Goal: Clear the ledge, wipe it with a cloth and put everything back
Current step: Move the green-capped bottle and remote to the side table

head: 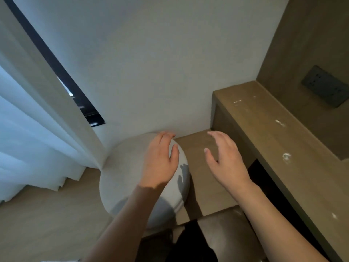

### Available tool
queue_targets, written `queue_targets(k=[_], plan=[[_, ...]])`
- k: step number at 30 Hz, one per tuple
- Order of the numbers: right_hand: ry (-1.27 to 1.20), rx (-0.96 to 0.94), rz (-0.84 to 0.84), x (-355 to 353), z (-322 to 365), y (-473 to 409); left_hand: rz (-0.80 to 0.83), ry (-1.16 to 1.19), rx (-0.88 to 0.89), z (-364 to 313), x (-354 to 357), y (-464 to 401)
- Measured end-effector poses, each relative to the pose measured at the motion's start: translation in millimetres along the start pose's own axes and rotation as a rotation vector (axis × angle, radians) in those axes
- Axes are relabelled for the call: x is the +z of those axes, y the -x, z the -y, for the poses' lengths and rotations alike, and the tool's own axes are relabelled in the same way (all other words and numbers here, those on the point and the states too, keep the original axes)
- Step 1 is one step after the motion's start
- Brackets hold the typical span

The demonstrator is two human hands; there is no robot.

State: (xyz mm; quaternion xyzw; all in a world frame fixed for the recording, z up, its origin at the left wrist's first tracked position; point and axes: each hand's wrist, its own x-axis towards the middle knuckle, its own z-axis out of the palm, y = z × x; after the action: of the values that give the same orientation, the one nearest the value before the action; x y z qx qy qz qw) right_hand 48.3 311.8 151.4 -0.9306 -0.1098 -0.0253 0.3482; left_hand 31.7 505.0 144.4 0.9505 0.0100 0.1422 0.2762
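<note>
A brown ledge [264, 129] runs along the right wall, with several white specks and smears of dust on its top. No objects stand on the part in view and no cloth is visible. My left hand [160, 159] hovers over a round pale grey stool [120, 171], fingers relaxed and holding nothing. My right hand [224, 157] is held out beside it, above the floor and left of the ledge's front face, fingers loosely spread and empty. Both forearms reach in from the bottom edge.
A dark socket plate [324, 86] is set in the brown wall above the ledge. White curtains [28, 120] hang at the left beside a dark window frame [75, 87]. A white wall [151, 63] closes the corner behind the stool. Dark legs and a brown seat [222, 235] show below.
</note>
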Motion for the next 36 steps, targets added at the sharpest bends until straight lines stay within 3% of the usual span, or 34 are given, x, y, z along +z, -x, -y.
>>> queue_targets(k=[7,14,27,31,36], plan=[[0.078,0.14,-0.126,-13,-10,-34,0.045,0.11,0.18,-11,24,-79],[0.115,0.412,-0.287,-53,-49,4,0.278,0.171,0.378,-82,77,-97],[0.115,1.025,-0.718,-118,-106,220,0.737,0.335,0.951,-267,175,34],[0.108,1.073,-0.797,-133,-116,261,0.785,0.35,1.019,-302,188,66],[0.106,1.029,-0.832,-161,-141,288,0.73,0.35,1.018,-336,192,77]])
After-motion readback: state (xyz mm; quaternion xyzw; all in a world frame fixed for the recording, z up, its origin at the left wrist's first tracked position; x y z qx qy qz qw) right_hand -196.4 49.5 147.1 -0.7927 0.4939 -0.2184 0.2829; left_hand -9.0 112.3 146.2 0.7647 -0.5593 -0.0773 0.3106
